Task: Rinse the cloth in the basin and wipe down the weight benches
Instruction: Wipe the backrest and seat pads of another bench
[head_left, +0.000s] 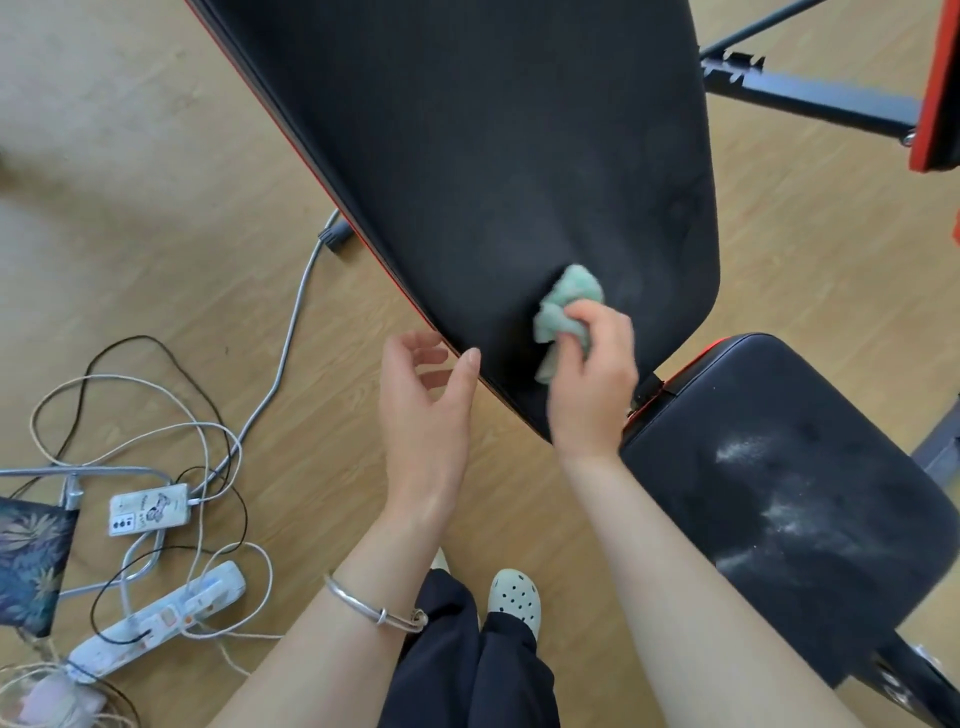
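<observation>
A black weight bench backrest (493, 156) with a red edge fills the upper middle of the head view. My right hand (592, 384) grips a bunched pale green cloth (569, 306) and presses it on the backrest's lower end. My left hand (426, 405) has relaxed fingers; its thumb touches the backrest's left edge while the fingers reach under that edge. The bench's black seat pad (779, 493) lies at the lower right, marked with white dusty smears. No basin is in view.
On the wooden floor (156, 208) at the left lie tangled cables (208, 441), a white power strip (156, 618) and a small white device (148, 509). A black metal frame bar (810, 98) and a red-edged pad (940, 83) stand at the upper right. My foot in a pale clog (514, 597) is below.
</observation>
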